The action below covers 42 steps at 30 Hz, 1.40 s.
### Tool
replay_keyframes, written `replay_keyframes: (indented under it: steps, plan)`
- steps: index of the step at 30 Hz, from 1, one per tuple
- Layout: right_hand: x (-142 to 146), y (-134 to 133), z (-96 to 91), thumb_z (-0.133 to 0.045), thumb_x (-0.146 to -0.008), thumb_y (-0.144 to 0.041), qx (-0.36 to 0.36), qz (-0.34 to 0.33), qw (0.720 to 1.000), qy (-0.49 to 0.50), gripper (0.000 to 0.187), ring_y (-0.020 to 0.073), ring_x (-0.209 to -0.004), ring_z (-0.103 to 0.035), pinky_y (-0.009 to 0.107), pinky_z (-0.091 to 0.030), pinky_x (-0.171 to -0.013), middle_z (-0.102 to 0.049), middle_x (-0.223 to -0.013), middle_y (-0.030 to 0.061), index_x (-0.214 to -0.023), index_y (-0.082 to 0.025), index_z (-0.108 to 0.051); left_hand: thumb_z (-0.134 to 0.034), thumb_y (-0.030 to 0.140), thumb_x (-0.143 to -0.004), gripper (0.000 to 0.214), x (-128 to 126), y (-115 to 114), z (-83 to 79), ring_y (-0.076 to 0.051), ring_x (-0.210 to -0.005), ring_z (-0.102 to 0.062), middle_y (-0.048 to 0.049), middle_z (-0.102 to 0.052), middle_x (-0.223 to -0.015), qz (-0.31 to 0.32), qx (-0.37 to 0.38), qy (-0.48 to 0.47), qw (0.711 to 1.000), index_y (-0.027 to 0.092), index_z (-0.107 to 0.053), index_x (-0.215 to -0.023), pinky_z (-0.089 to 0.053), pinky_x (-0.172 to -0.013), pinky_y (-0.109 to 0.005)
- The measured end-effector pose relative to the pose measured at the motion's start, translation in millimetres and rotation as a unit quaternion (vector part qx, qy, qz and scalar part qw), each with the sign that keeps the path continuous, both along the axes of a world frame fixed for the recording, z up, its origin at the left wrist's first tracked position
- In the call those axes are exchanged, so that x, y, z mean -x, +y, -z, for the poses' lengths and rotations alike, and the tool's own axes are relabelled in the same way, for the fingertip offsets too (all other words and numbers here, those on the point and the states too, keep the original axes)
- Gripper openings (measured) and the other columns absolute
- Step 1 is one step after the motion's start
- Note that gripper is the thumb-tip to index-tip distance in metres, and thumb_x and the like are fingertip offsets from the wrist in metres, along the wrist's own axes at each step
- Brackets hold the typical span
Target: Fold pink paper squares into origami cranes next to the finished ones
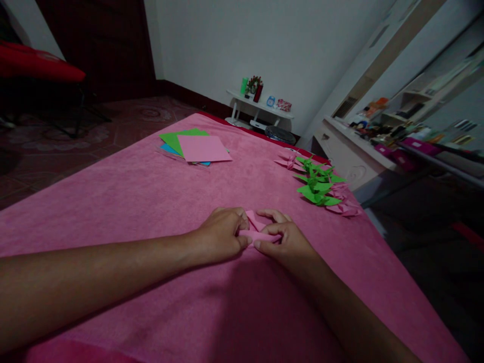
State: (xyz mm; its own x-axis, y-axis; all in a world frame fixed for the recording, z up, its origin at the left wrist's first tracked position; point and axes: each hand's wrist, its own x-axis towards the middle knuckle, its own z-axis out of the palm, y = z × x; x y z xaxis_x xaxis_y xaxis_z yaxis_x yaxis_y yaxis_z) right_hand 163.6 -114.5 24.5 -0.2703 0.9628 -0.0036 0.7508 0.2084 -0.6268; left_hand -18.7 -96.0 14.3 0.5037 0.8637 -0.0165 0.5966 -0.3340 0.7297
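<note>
A partly folded piece of pink origami paper (257,234) is held between both hands, low over the pink cloth. My left hand (226,233) grips its left side, thumb at the near edge and fingers curled behind. On the opposite side my right hand (288,238) pinches the paper, its thumb and index finger on the near fold and another finger reaching over the far side. A pointed flap stands up between the hands. The fingers cover parts of the folds.
Green paper cranes (316,184) and pink paper cranes (346,205) sit in a cluster at the right edge. A stack of coloured paper sheets (206,149) lies at the far left of the pink cloth (159,201). Beyond stands a low white shelf (260,105).
</note>
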Motion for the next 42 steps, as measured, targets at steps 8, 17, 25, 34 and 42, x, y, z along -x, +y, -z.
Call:
replay_keyframes:
  steps: [8, 17, 25, 34, 42]
  plan:
    - [-1, 0, 1.2, -0.068, -0.065, -0.024, 0.010, -0.008, 1.000, 0.001, 0.012, 0.0259, -0.118, -0.043, 0.040, -0.035, -0.095, -0.053, -0.126, 0.0051, -0.054, -0.021, -0.066, -0.061, 0.023, -0.067, 0.008, -1, -1, -0.8, -0.014, -0.075, -0.051, -0.0019, -0.057, -0.079, 0.017, -0.016, -0.002, 1.000, 0.017, -0.058, -0.066, -0.040, -0.069, -0.025]
    - [1, -2, 2.6, -0.067, -0.064, -0.023, -0.007, -0.006, 1.000, -0.015, 0.015, 0.0248, -0.117, -0.041, 0.039, -0.034, -0.096, -0.051, -0.127, 0.0038, -0.051, -0.021, -0.061, -0.061, 0.023, -0.067, 0.007, 0, 0, -1.2, -0.014, -0.072, -0.051, -0.0017, -0.057, -0.078, 0.029, -0.032, 0.013, 0.999, 0.016, -0.059, -0.066, -0.040, -0.067, -0.025]
    - [2, -1, 5.9, -0.069, -0.063, -0.026, -0.030, -0.009, 0.998, -0.055, 0.014, 0.0261, -0.115, -0.042, 0.040, -0.036, -0.095, -0.051, -0.125, 0.0029, -0.050, -0.022, -0.064, -0.057, 0.021, -0.067, 0.011, 1, 1, 10.6, -0.012, -0.064, -0.052, -0.0015, -0.059, -0.076, 0.007, -0.041, -0.020, 0.999, 0.017, -0.065, -0.074, -0.039, -0.059, -0.024]
    - [1, -1, 2.7, -0.067, -0.065, -0.024, -0.022, -0.013, 0.998, -0.051, 0.013, 0.0262, -0.116, -0.042, 0.043, -0.032, -0.098, -0.052, -0.127, 0.0026, -0.052, -0.022, -0.065, -0.058, 0.023, -0.066, 0.007, 1, 2, 2.3, -0.014, -0.063, -0.052, -0.0019, -0.058, -0.071, -0.005, -0.044, 0.023, 0.999, 0.017, -0.059, -0.069, -0.039, -0.060, -0.026]
    - [-1, -2, 4.0, -0.071, -0.061, -0.024, 0.004, -0.009, 1.000, 0.002, 0.004, 0.0252, -0.120, -0.040, 0.042, -0.031, -0.100, -0.050, -0.128, 0.0025, -0.058, -0.023, -0.069, -0.059, 0.025, -0.068, 0.009, 3, 4, 3.3, -0.014, -0.068, -0.052, -0.0016, -0.057, -0.075, 0.006, -0.016, 0.012, 1.000, 0.017, -0.060, -0.071, -0.039, -0.062, -0.024]
